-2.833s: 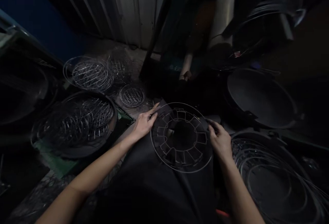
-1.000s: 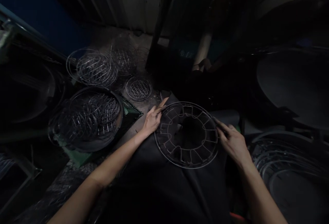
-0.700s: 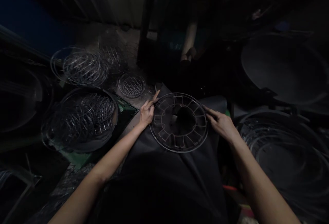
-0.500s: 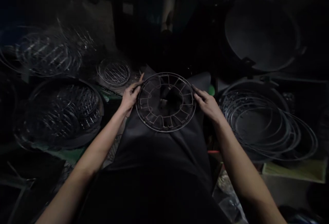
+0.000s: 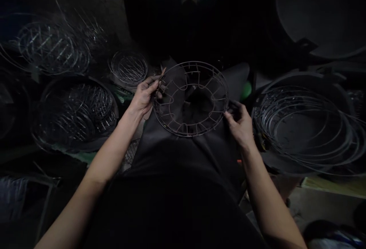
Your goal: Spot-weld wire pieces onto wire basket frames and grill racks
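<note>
Over my lap, a round wire frame (image 5: 191, 134) is held up between both hands. It has a double outer ring and a looped inner ring of bent wire. At its left rim my left hand (image 5: 147, 92) is closed, thumb and fingers pinching the wire. My right hand (image 5: 238, 121) grips the opposite rim, a little lower, with fingers curled behind it. The frame is slightly tilted, and the dark apron (image 5: 177, 157) shows through it.
Left of me a dark basin (image 5: 116, 108) holds several round wire grids, with a small wire grid (image 5: 130, 68) and a larger wire pile (image 5: 47, 48) beyond. On the right, large wire hoops (image 5: 323, 142) lie in another basin. A big round disc (image 5: 323, 16) stands behind.
The wire frame has come up and a little to the right, nearer to me. My right hand has slid lower on its rim and curled. The view has shifted slightly.
</note>
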Demonstrator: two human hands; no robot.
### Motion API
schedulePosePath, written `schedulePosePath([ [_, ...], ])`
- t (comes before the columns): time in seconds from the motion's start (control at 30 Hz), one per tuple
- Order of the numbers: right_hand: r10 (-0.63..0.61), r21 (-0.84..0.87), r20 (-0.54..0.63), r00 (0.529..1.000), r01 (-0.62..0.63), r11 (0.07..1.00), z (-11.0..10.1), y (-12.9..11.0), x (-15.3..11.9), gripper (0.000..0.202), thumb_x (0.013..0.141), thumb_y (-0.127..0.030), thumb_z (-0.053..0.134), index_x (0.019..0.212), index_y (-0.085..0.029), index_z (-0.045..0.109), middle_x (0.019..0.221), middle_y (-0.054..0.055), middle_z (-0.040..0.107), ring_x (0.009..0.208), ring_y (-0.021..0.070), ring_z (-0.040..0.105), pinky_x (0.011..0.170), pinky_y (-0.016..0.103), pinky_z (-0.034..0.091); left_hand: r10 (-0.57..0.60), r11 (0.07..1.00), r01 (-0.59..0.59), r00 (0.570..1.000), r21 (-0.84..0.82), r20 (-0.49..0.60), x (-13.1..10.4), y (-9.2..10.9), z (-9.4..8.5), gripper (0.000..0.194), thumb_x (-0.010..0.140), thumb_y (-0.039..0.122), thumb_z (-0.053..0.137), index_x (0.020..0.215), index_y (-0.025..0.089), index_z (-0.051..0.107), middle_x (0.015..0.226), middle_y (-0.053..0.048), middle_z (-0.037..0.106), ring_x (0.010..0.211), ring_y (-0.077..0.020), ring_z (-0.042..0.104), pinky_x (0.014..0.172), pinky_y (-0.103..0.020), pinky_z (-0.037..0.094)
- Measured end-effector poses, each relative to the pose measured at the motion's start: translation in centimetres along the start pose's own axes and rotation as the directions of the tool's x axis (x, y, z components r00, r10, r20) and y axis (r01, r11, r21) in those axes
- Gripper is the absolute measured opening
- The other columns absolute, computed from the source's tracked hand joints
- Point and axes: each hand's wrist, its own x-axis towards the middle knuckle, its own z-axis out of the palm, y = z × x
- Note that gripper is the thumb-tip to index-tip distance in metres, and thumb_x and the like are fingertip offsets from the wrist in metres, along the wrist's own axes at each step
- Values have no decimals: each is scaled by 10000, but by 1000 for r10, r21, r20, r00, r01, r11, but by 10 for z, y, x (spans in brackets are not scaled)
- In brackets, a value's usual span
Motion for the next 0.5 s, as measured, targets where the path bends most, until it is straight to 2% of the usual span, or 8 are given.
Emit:
schedulePosePath([
  [0.1, 100, 101, 28, 995, -103, 990, 3, -8, -3, 438, 722, -429, 657, 1081, -184, 606, 921, 69, 659, 793, 197, 599, 809, 381, 499, -18, 990, 19, 1000, -138, 6, -2, -3, -4, 284, 728, 279, 723, 955, 149, 611, 659, 43, 555, 372, 5, 370, 375, -139, 322],
  [0.17, 112, 210, 126, 986, -137, 968, 7, -18, -5, 397, 705, -440, 675, 1008, -187, 633, 903, 54, 662, 798, 189, 604, 794, 362, 506, -33, 977, 32, 999, -209, 0, -3, -6, -12, 263, 688, 255, 750, 886, 157, 607, 654, 52, 541, 367, 17, 333, 365, -128, 306],
  [0.27, 121, 397, 238, 964, -211, 893, 19, -30, -4, 367, 699, -473, 680, 925, -184, 658, 893, 42, 659, 780, 175, 607, 709, 326, 532, -67, 966, 43, 994, -255, -88, -3, -11, -24, 226, 668, 216, 753, 788, 158, 571, 653, 60, 543, 361, 28, 303, 368, -119, 304],
  [0.4, 168, 574, 260, 951, -292, 765, 37, -32, 5, 432, 654, -474, 730, 966, -186, 649, 775, 23, 657, 699, 155, 613, 611, 281, 519, -93, 972, 54, 982, -230, -162, -4, -15, -34, 200, 717, 198, 708, 706, 151, 514, 635, 71, 526, 364, 32, 277, 379, -111, 292],
  [0.5, 184, 644, 245, 952, -301, 703, 47, -27, 3, 527, 632, -484, 748, 1048, -186, 620, 779, 23, 673, 710, 162, 630, 667, 302, 524, -78, 978, 41, 982, -207, -173, -4, -18, -35, 197, 746, 206, 687, 693, 147, 506, 636, 69, 527, 368, 31, 255, 385, -111, 290],
])
